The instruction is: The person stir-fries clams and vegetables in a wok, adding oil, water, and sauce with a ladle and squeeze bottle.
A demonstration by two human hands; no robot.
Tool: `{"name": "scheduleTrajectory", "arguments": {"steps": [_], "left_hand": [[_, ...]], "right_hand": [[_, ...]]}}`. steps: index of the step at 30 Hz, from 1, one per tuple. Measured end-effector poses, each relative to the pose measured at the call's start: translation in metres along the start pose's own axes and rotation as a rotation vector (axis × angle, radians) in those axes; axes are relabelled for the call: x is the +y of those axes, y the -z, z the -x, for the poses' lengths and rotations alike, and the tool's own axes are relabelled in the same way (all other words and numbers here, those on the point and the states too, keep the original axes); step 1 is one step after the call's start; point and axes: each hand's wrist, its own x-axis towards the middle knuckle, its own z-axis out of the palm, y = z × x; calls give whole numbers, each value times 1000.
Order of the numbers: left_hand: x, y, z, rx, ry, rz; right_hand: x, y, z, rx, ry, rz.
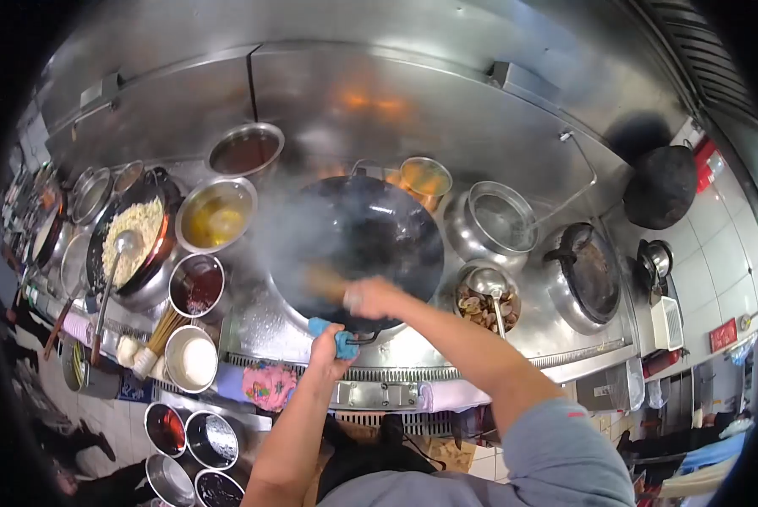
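Observation:
A large black wok (396, 245) sits on the stove in the middle, with steam over its left side. My left hand (332, 351) is closed on a blue cloth (343, 342) wrapped round the wok's near handle. Over the wok's front part, my right hand (370, 299) is closed round a brush-like tan tool (326, 283), which is blurred by motion and reaches left into the wok. The tool's tip is too smeared to make out.
Left of the wok stand a bowl of yellow oil (218, 216), a pot of dark red sauce (196, 286) and a pan of pale food (146, 228). At right are a bowl of clams (473, 306), a metal pot (501, 218) and a lidded pot (586, 279).

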Motion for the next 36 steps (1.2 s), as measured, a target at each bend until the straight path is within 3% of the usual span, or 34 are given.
{"name": "scheduleTrajectory", "arguments": {"steps": [1, 2, 3, 5, 6, 7, 8, 9, 11, 13, 14, 17, 18, 21, 23, 25, 26, 27, 29, 31, 32, 34, 36], "left_hand": [[2, -3, 0, -13, -4, -11], [2, -4, 2, -1, -18, -21], [-1, -4, 5, 12, -28, -32], [-1, -1, -3, 19, -45, -30], [2, 5, -11, -35, 9, -28], [1, 12, -12, -84, 65, -19], [6, 12, -2, -97, 100, -49], [12, 14, 21, -181, 159, -28], [12, 45, 38, -390, 238, 21], [-1, 77, 64, -500, 296, 151], [-17, 96, 72, -457, 215, 214], [-51, 114, 109, -590, 224, 223], [-60, 116, 107, -607, 240, 254], [-78, 104, 108, -573, 246, 272], [-81, 85, 99, -662, 196, 166], [-85, 70, 88, -555, 118, -87], [-86, 66, 81, -397, 69, -327], [-91, 58, 75, -271, -157, -769], [-100, 64, 47, -47, -655, -1688], [-111, 29, 69, 125, -622, -2117], [-116, 22, 68, 172, -470, -2275], [-132, 30, 54, 198, -533, -2421], [-143, 37, 41, 289, -457, -2513]], "right_hand": [[-19, 1, 19, -132, 76, -182], [15, 9, 37, -192, 198, -352], [65, 29, 51, -283, -79, -427], [140, 93, 43, -68, -217, 615], [148, 126, 68, 403, -565, 290], [179, 144, 77, 805, -492, 345], [192, 149, 97, 1084, -441, -247], [153, 156, 137, 1095, -387, -673], [139, 114, 183, 1241, -231, -759], [97, 63, 237, 1051, -282, -815], [87, 29, 260, 930, -357, -921], [118, -87, 297, 548, -268, -792], [88, -89, 301, 393, -436, -995], [106, -177, 268, 403, -449, -223], [103, -203, 259, 217, -498, -249], [95, -216, 275, 381, -333, -192], [86, -200, 295, 453, -254, -298], [80, -189, 316, 520, -180, -406], [89, -183, 360, 645, -240, -598], [98, -178, 401, 803, -428, -769], [136, -210, 413, 825, -484, -527], [158, -230, 442, 717, -643, -352], [194, -281, 456, 534, -658, -513]]}}
